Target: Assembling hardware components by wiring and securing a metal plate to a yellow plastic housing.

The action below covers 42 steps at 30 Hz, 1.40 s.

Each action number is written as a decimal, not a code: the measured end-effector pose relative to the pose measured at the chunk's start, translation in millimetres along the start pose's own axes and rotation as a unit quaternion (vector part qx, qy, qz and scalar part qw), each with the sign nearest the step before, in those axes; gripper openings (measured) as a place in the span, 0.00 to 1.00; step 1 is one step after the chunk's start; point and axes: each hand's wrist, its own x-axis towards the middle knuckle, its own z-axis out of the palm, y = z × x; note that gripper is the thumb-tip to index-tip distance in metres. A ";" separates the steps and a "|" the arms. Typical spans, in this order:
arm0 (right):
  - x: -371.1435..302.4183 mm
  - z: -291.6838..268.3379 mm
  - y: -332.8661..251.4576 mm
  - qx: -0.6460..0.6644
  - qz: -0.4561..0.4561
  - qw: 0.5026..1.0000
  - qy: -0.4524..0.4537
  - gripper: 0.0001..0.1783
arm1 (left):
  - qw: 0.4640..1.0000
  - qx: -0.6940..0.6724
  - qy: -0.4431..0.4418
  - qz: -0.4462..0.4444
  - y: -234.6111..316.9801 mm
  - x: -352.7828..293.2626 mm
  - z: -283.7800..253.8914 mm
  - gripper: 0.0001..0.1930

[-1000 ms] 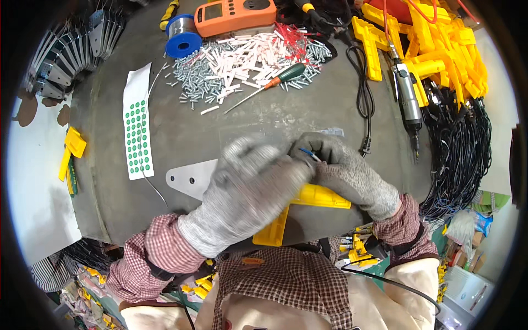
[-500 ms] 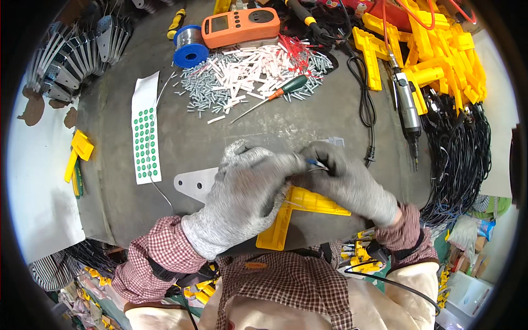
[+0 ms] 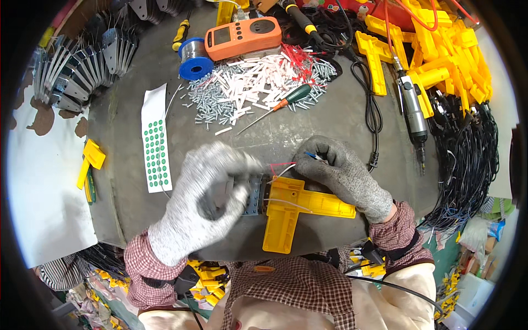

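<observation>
Both my hands wear grey knit gloves. My left hand is raised and blurred at the fingers, its thumb apart from the curved fingers and nothing visible between them. My right hand pinches thin wires, with blue and white ends poking up from its fingers. A red and a white lead run from that grip toward a yellow T-shaped plastic housing. The housing lies open side up below the hands, a pale wire across it. Next to its left edge sits a metal plate, partly hidden by my left hand.
Screws and white sleeves are heaped at the back, with a screwdriver, an orange meter and a solder spool. A green-dot sticker sheet lies left. Right are a power screwdriver, yellow housings and black cables.
My left hand has moved left, away from my right hand, and its fingers have spread. The housing, metal plate and red lead now show more. My right hand keeps its pinch on the wires.
</observation>
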 end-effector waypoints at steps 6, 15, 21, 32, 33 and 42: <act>2.6 -1.6 19.0 -0.049 -0.050 0.997 -0.013 0.06 | 0.933 0.289 -0.155 0.149 29.6 15.4 13.6 0.13; 1.9 -3.9 10.2 -0.202 -0.308 0.929 0.033 0.09 | 0.938 0.291 -0.168 0.086 26.4 -0.6 54.5 0.14; -67.2 -25.8 -16.2 -0.309 -0.261 0.913 0.058 0.08 | 0.966 0.227 -0.115 0.040 17.5 0.7 56.4 0.14; -21.9 -16.5 11.5 -0.257 -0.212 0.940 0.070 0.10 | 0.976 -0.144 -0.002 -0.161 9.3 -6.7 58.3 0.16; -20.8 -8.5 15.4 -0.134 -0.194 0.968 0.082 0.10 | 0.968 -0.188 0.001 -0.168 8.4 -4.3 59.8 0.16; -9.7 0.7 16.3 -0.138 -0.225 0.965 -0.006 0.08 | 0.921 -0.328 0.041 -0.209 10.2 -2.4 57.8 0.17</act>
